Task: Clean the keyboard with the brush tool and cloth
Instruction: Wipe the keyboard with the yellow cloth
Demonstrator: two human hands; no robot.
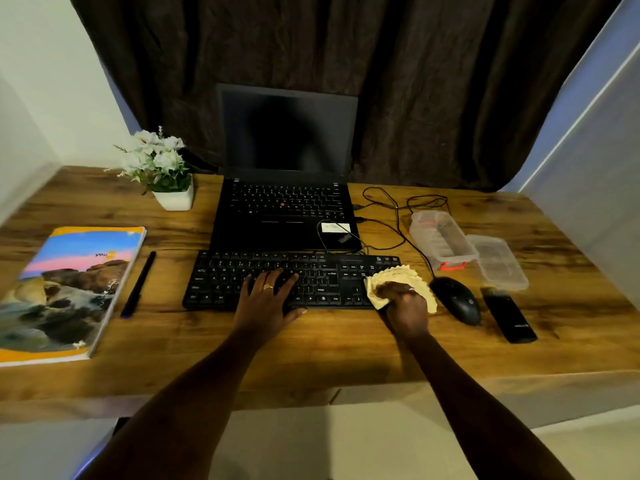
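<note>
On the table [329,348], just in front of the open laptop [285,216], the black keyboard [221,282] lies flat with both my hands on it. My left hand [268,301] rests over the middle keys, fingers spread and straight, pressing down to steady the board. My right hand [407,308] has its fingers curled round the pale yellow cloth [398,275], which is bunched in my grip and fans out at its far edge. The cloth sits on the right end of the keyboard, over the number pad, right at the board's edge and just beside the mouse [457,301].

I judge this to be the wiping part of the job. With the cloth at the far right end, either the pass begins here or it finishes here; I cannot tell which, and I cannot see how clean the keys are in this dim light. The keys under my left hand look not yet reachable until I lift it.

As for the brush tool, I hold none. A flat black object [509,318] lies past the mouse and could be it, but I cannot tell. A clear container [441,239] and its lid [497,261] stand beyond.
</note>
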